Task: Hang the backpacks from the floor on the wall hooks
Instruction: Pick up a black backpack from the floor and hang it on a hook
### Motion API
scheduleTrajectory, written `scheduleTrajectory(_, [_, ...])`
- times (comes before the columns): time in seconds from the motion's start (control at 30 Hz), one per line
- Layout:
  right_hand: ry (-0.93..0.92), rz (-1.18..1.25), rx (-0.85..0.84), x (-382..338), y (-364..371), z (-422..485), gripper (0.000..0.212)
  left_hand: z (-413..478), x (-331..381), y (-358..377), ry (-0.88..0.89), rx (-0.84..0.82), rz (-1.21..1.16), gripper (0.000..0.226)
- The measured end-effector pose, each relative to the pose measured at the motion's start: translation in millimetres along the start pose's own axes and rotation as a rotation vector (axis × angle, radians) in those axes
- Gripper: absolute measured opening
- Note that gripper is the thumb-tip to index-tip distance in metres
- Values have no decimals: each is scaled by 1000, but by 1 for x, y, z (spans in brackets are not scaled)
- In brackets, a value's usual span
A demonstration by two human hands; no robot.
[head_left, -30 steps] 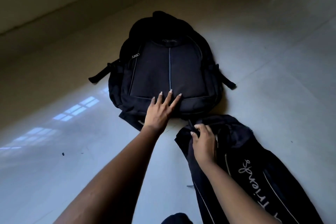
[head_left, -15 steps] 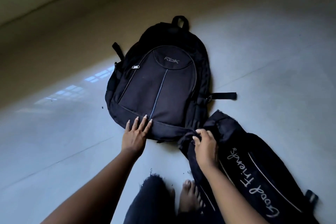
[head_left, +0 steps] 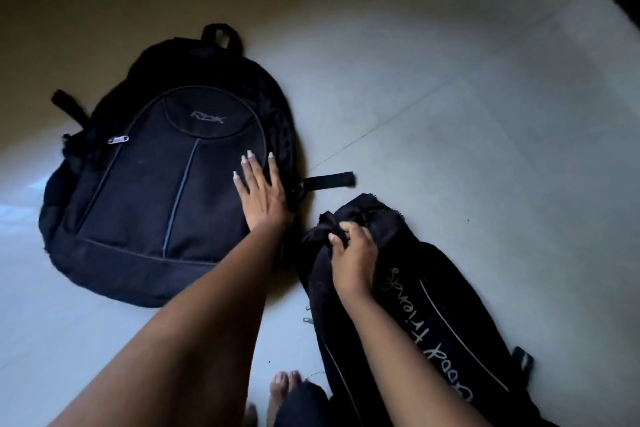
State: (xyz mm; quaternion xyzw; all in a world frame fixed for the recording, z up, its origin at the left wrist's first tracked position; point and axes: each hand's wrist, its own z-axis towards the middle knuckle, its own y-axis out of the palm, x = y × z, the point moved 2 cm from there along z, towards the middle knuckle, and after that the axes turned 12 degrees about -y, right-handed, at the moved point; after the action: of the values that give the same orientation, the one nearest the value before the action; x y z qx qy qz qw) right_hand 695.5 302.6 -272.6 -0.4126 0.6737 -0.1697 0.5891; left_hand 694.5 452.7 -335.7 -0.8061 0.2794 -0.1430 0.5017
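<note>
The big black backpack lies flat on the tiled floor; the left hand rests on its front panel, fingers straight and spread; just beside it lies a second backpack (lettered "Good friends"); the right hand grips bunched fabric at that bag's top end.

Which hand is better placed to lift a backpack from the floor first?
The right hand: it grips the top fabric of the black backpack with white "Good friends" lettering. The left hand only lies flat on the black backpack with grey piping, away from its top loop.
</note>
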Motion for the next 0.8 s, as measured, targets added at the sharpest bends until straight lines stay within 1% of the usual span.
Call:
scheduleTrajectory(0.07, [-33, 4, -48, 1, 5, 4, 20, 4, 0, 10, 4, -29, -24, 79])
scheduleTrajectory(0.13, [-70, 18, -99, -5, 9, 1, 20, 2, -8, 13, 51, -56, -77, 68])
scheduleTrajectory(0.23, [-59, 13, -153, -24, 2, -20, 21, -30, -36, -3, 120, -172, -176, 70])
scheduleTrajectory(0.27, [-61, 11, -159, -31, -4, -27, 22, -44, -45, -14, 143, -183, -225, 68])
scheduleTrajectory(0.37, [-77, 13, -189, -72, -31, -53, 24, -94, -74, -72, 216, -148, -373, 60])
scheduleTrajectory(0.47, [-111, 36, -264, -125, -60, -88, 27, -143, -99, -136, 290, -186, -432, 58])
scheduleTrajectory(0.5, [-123, 56, -282, -149, -72, -104, 27, -159, -112, -162, 289, -180, -456, 58])
scheduleTrajectory(0.57, [-147, 86, -309, -188, -92, -130, 26, -183, -132, -204, 263, -158, -519, 58])
scheduleTrajectory(0.67, [-238, 140, -379, -258, -118, -164, 25, -219, -184, -272, 130, -120, -662, 52])
scheduleTrajectory(0.73, [-315, 165, -450, -298, -132, -186, 24, -244, -219, -305, 32, -107, -764, 50])
scheduleTrajectory(0.8, [-403, 139, -564, -341, -144, -220, 24, -283, -264, -335, -79, -90, -856, 54])
